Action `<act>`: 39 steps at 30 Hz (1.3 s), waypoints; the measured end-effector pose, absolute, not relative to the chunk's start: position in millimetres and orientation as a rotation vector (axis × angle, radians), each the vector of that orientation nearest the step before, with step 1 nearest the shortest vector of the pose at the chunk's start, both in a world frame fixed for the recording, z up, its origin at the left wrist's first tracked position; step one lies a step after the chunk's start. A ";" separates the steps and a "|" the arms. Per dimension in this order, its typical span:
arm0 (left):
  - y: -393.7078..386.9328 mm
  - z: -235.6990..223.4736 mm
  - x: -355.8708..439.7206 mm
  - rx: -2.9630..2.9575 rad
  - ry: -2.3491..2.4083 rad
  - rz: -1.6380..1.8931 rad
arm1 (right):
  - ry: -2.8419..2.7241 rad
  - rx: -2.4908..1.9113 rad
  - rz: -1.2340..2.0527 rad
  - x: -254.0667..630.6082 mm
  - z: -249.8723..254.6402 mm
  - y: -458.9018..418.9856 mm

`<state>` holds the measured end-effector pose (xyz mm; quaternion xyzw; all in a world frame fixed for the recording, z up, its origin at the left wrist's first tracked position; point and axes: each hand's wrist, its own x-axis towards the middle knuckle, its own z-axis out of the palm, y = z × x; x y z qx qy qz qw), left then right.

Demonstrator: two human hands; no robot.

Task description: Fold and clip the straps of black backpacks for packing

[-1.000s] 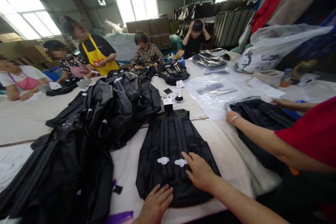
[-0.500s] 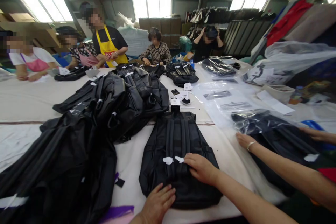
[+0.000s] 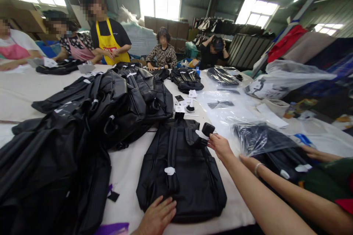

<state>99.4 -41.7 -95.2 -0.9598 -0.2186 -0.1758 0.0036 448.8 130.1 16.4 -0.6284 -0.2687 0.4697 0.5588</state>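
Observation:
A black backpack [image 3: 180, 169] lies flat, back side up, on the white table [image 3: 124, 169] in front of me. My left hand [image 3: 157, 216] rests flat on its near bottom edge, fingers spread. My right hand [image 3: 219, 146] reaches to the bag's upper right and pinches the end of the right shoulder strap [image 3: 205, 132], folded up toward the top, with a white tag on it. A white tag [image 3: 170, 170] shows on the left strap.
A large heap of black backpacks [image 3: 82, 117] fills the table's left. A co-worker's arm [image 3: 275, 176] at right handles a bag in clear plastic [image 3: 261, 137]. Plastic sleeves, tags and a small black tool [image 3: 189, 108] lie beyond. Several people sit at the far edge.
My right hand left the middle of the backpack and carried the right strap's end up toward the bag's top. My left hand stayed put. The co-worker's bag moved into the plastic.

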 end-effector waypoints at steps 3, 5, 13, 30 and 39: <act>-42.0 -96.4 99.3 -3.012 -0.687 -0.567 | -0.629 -1.471 1.108 448.8 16.6 126.8; -42.1 -97.7 99.5 -3.007 -0.683 -0.590 | -0.638 -1.464 1.106 449.1 16.1 124.5; -40.7 -96.6 100.1 -2.989 -0.653 -0.600 | -0.680 -1.434 1.121 444.9 16.3 112.7; -42.8 -93.1 105.1 -2.953 -0.671 -0.504 | -0.757 -1.414 1.162 442.4 7.0 69.7; -45.5 -94.9 104.3 -3.035 -0.685 -0.464 | -0.708 -1.367 1.196 448.1 -11.5 66.1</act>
